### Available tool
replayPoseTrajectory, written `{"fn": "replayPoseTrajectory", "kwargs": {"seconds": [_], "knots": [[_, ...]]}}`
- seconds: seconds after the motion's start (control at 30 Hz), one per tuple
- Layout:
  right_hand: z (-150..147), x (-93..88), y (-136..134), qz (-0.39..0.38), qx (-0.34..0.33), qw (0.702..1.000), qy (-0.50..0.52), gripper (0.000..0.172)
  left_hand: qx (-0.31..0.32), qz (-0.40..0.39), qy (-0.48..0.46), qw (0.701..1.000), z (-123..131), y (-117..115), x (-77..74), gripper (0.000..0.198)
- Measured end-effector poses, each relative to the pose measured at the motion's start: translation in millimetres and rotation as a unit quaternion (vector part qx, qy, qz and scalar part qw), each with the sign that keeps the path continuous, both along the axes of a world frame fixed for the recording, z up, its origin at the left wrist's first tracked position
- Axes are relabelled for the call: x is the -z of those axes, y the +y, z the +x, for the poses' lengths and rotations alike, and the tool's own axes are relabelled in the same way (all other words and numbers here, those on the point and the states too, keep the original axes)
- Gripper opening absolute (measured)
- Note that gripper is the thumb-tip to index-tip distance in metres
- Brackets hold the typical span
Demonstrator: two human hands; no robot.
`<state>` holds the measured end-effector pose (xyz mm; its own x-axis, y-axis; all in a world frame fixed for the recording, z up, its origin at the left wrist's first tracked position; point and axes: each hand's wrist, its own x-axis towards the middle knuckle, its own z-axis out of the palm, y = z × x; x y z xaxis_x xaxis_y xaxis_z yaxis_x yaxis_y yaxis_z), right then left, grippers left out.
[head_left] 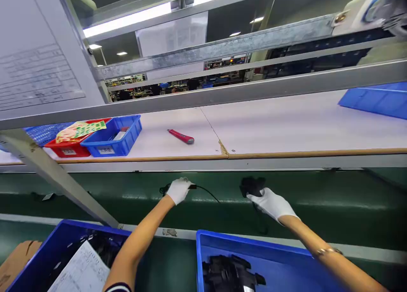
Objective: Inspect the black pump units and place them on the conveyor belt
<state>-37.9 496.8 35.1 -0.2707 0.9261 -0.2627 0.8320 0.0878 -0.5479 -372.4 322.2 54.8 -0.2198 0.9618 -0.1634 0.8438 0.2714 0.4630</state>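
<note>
My left hand (179, 190), in a white glove, is closed round a black cable (206, 191) above the green conveyor belt (136, 207). Loops of the cable show to its left, and a thin end trails off to the right. Farther right, my right hand (271, 203), also gloved in white, grips a black part (252, 185) that looks slightly blurred. A dark cord seems to hang below that part. Nearer to me, a blue bin (273, 258) holds several black parts (230, 273).
A second blue bin (41, 258) at lower left holds dark items and a paper sheet (81, 271). On the shelf (286, 126) beyond the belt lie a red cutter (181, 136), a blue tray (114, 146) and a red tray (71, 150). A slanted metal post (63, 182) stands left.
</note>
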Motion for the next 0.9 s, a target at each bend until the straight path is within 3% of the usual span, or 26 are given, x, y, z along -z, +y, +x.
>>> {"fn": "replayPoseTrajectory", "kwargs": {"seconds": [0.1,0.2,0.3,0.4,0.5,0.57,0.63,0.73,0.83,0.9], "knots": [[-38,35.1,25,0.021,0.007,0.995,-0.093,0.041,0.020,-0.035,0.043,0.998,23,21,60.9,0.037],[-62,71.8,25,0.003,0.003,0.990,-0.139,0.034,0.017,-0.072,0.047,0.996,42,15,116.7,0.032],[-75,97.2,12,-0.031,-0.014,0.987,-0.158,0.032,-0.013,-0.077,0.015,0.997,40,-2,148.0,0.031],[-81,101.9,5,-0.076,-0.048,0.982,-0.164,0.030,-0.076,-0.024,-0.051,0.996,22,-19,145.2,0.024],[-70,88.1,7,-0.103,-0.083,0.980,-0.147,0.032,-0.150,0.054,-0.149,0.976,15,-36,117.1,0.035],[-45,76.0,6,-0.107,-0.094,0.982,-0.127,0.034,-0.183,0.088,-0.234,0.951,33,-50,94.7,0.047],[-1,66.5,-9,-0.113,-0.098,0.983,-0.109,0.035,-0.186,0.092,-0.333,0.920,72,-68,76.4,0.057],[85,61.1,-61,-0.143,-0.092,0.980,-0.106,0.034,-0.151,0.047,-0.474,0.866,160,-99,63.5,0.063],[161,67.2,-134,-0.195,-0.074,0.967,-0.143,0.030,-0.126,-0.021,-0.568,0.813,256,-121,70.4,0.066],[190,74.8,-178,-0.226,-0.062,0.960,-0.153,0.029,-0.126,-0.064,-0.596,0.791,308,-128,82.7,0.070]]}}
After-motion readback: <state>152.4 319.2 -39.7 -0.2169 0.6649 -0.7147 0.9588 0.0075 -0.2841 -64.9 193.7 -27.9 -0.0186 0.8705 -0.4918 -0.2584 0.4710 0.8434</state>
